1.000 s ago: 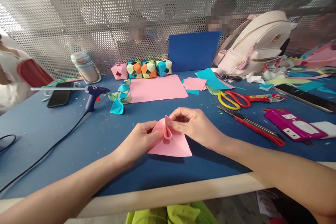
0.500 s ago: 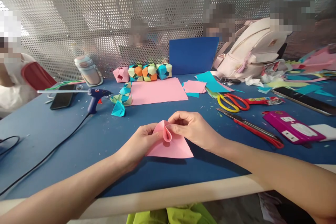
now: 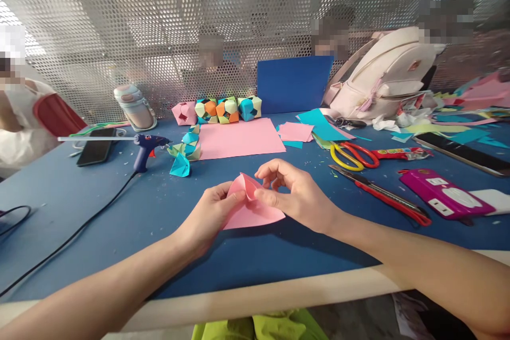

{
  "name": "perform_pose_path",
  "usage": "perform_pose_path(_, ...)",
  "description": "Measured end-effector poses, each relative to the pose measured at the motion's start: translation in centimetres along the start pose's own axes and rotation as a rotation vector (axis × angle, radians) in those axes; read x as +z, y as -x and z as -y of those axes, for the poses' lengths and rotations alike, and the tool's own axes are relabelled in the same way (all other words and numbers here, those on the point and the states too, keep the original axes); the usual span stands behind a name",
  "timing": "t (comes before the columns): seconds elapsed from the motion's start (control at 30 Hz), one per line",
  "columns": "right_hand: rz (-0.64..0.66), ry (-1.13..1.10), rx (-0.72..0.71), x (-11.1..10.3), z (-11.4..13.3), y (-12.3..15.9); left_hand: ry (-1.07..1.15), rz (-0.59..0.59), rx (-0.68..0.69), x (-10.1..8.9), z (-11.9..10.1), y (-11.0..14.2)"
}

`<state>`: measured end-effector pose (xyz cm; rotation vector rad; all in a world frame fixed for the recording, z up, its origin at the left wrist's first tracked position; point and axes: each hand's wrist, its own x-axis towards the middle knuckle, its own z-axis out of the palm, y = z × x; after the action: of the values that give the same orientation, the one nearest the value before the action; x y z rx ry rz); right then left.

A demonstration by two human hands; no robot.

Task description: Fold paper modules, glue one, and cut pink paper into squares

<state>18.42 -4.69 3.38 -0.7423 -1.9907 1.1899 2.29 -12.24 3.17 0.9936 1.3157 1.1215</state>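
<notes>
A pink sheet of paper (image 3: 257, 216), partly folded with a raised fold at its top, is held just over the blue table. My left hand (image 3: 209, 210) pinches its left side, thumb on top and fingers behind. The thumb of my right hand (image 3: 297, 194) touches the fold's right side; the other fingers are curled and lifted apart from the thumb, not pinching the paper. Beyond the hands lies a larger pink sheet (image 3: 241, 139). Left of that sheet are folded blue and green paper pieces (image 3: 180, 164).
A glue gun (image 3: 145, 151) with a trailing cord rests at left, near a phone (image 3: 96, 147) and bottle (image 3: 135, 109). Folded paper balls (image 3: 227, 110) line the back. Scissors (image 3: 354, 156), a box cutter (image 3: 386, 199), a purple device (image 3: 444, 193) and a backpack (image 3: 382, 82) are at right.
My right hand's fingers have loosened and lifted away from the fold. The pink paper has tilted and shifted slightly up and left, and its fold has opened. My left hand keeps its pinch.
</notes>
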Motion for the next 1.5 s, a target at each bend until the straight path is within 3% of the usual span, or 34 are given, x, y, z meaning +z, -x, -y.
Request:
perform_pose_path(0.23, 0.072, 0.177, 0.025, 0.67, 0.01, 0.18, -0.072, -0.057, 0.040, 0.04, 0.28, 0.01)
perform_pose_path(0.77, 0.048, 0.100, 0.022, 0.09, -0.40, -0.48, -0.154, -0.027, 0.059, -0.14, -0.07, 0.08)
perform_pose_path(0.97, 0.048, 0.144, -0.008, 0.17, -0.04, -0.28, -0.214, -0.059, 0.035, -0.14, -0.38, 0.15)
perform_pose_path(1.2, 0.089, 0.126, 0.012, 0.33, -0.16, -0.13, -0.280, -0.153, 0.120, -0.22, -0.42, 0.10)
perform_pose_path(1.5, 0.107, 0.122, -0.001, 0.35, -0.32, -0.22, -0.324, -0.121, 0.118, -0.24, -0.12, -0.05)
